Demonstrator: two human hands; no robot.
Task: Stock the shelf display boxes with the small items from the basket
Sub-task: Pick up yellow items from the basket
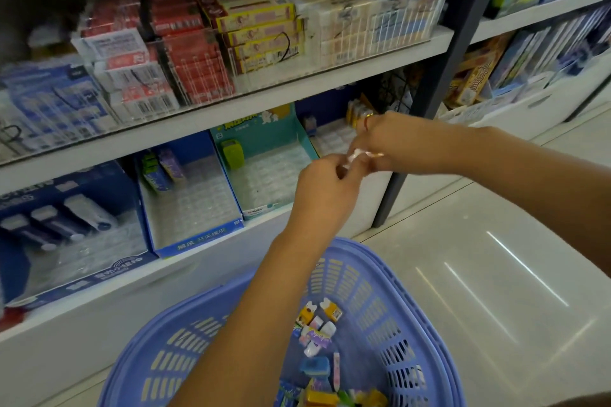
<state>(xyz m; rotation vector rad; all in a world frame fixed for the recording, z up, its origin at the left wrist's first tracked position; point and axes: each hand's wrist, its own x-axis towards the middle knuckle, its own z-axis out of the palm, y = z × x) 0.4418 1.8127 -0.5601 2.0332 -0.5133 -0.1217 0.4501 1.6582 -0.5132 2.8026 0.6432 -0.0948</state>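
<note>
Both hands meet just above the teal cardboard display box (pixel 264 158) on the lower shelf. The left hand (pixel 325 187) and the right hand (pixel 383 142) pinch opposite ends of one small pale item (pixel 358 155), which looks wrapped in glossy film; what it is cannot be told through the blur.

The likeliest slip is a drop: the wrapper looks slick, the grip is fingertips only, and a pull from both sides could flick the item to the floor beside that box rather than into it. A wrong tray is another risk, since the blue cardboard box (pixel 191 195) to the left of the teal one has the same clear ribbed plastic insert.

Below the teal box, the lilac slatted plastic basket (pixel 373 291) holds a loose heap of small bright wrapped pieces (pixel 319 330) not yet shelved.
</note>
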